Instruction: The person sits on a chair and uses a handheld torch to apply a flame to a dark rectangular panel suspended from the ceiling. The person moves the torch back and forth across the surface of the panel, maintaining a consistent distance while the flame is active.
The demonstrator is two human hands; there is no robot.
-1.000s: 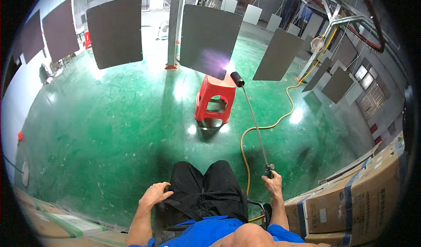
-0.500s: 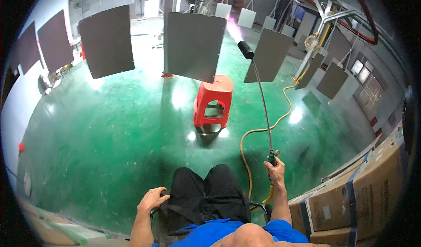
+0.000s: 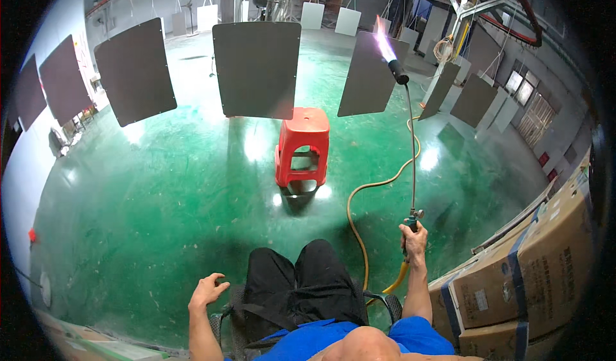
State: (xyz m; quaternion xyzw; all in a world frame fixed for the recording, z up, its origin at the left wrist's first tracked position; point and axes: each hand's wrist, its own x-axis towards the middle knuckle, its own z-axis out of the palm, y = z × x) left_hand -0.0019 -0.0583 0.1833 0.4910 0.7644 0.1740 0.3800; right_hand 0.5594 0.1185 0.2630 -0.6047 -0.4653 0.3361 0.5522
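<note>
My right hand (image 3: 416,240) is closed round the handle of a long gas torch (image 3: 411,149). The torch's thin metal tube runs up to a black nozzle, and a pink-white flame (image 3: 385,43) comes out of it. That flame shows in front of a dark grey hanging panel (image 3: 364,79); whether it touches the panel I cannot tell. Left of it, another dark panel (image 3: 258,72) hangs above a red plastic stool (image 3: 307,122). By the chair's left armrest (image 3: 217,327), my left hand (image 3: 208,289) is held up with its fingers loosely apart, holding nothing.
A yellow hose (image 3: 359,210) curves over the green floor (image 3: 160,213). More dark panels (image 3: 136,72) hang at the left and right. Taped cardboard boxes (image 3: 491,293) are stacked at my right. A fan (image 3: 282,2) stands at the back.
The torch and my right hand have moved right, taking the flame from beside the middle panel to the one right of it. My left hand has come off the armrest. The panels appear farther left.
</note>
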